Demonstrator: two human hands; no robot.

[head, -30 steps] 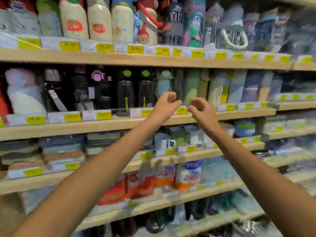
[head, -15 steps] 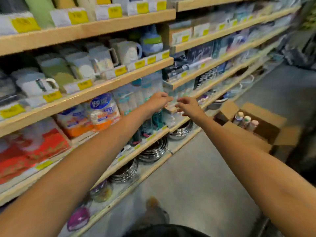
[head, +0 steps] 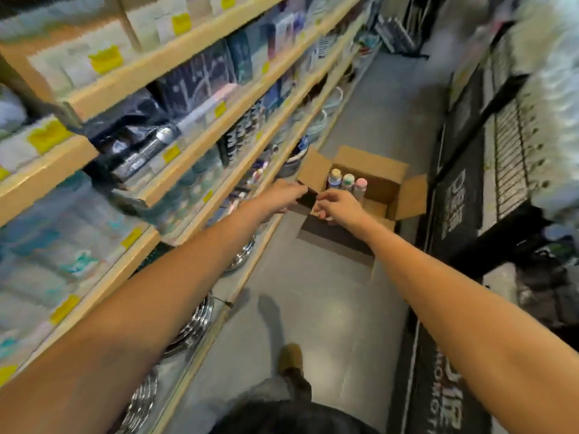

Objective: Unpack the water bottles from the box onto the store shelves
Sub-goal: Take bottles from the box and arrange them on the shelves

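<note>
**A:** First entry, far left?

**B:** Shelves [head: 219, 126]: wooden tiers, stocked, with yellow price tags, running down the aisle's left side.

**A:** Hands?

**B:** Left hand [head: 275, 198]: stretched forward, fingers fairly straight, holding nothing. Right hand [head: 338, 205]: just beside it, fingers loosely curled, also empty. Neither touches a bottle.

**A:** Stock to move?

**B:** Water bottles [head: 347, 180]: three, side by side in a row. They stand inside the box [head: 379, 166], which sits with its flaps open on the floor [head: 313, 292], near the foot of the shelves.

**A:** Bearing from the fingers?

**B:** Ahead and below, farther along the aisle. The right hand looks the nearer; its fingertips appear just short of the row. The left hand sits off toward the box's left flap.

**A:** Orientation?

**B:** Upright, pale caps facing up, long axis vertical. Judged: a reach down from above, closing around a cap or neck, suits them best.
</note>
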